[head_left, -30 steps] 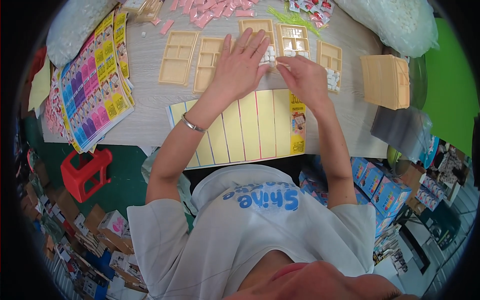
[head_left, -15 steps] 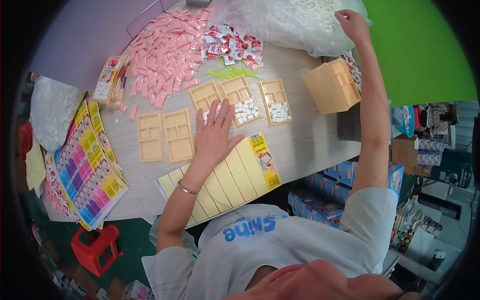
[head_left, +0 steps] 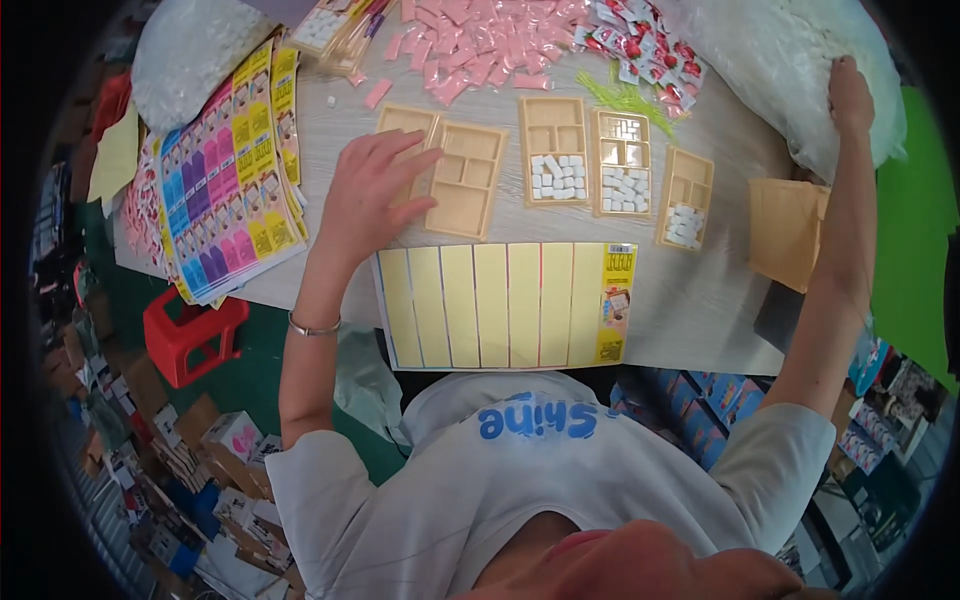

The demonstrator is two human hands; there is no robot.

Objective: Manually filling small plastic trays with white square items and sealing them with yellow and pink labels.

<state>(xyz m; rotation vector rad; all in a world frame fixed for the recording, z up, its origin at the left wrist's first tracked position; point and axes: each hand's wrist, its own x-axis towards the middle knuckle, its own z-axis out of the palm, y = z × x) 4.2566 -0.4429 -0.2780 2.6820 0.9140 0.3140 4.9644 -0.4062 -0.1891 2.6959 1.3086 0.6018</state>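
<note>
My left hand (head_left: 375,195) is open, fingers spread, over two tan compartment trays with no pieces in them, the left tray (head_left: 408,120) and the right tray (head_left: 465,180). To their right, a middle tray (head_left: 540,117), a glossy-edged tray (head_left: 608,150) and a smaller-looking tray (head_left: 688,165) have small white pieces in their near compartments. My right hand (head_left: 852,95) is at a clear plastic bag (head_left: 785,75) of white pieces. Its fingers are bunched together, and what they hold, if anything, is hidden.
A yellow striped card sheet (head_left: 490,305) lies at the near table edge. Pink packets (head_left: 480,40), strawberry-printed sachets (head_left: 650,45) and green sticks (head_left: 625,100) lie behind the trays. A tan tray stack (head_left: 785,235) stands right; printed sheets (head_left: 230,175) lie left. A red stool (head_left: 195,335) stands below.
My left hand has moved left from a tray with white pieces to the ones without any. My right hand stays at the bag. The whole view has shifted and turned.
</note>
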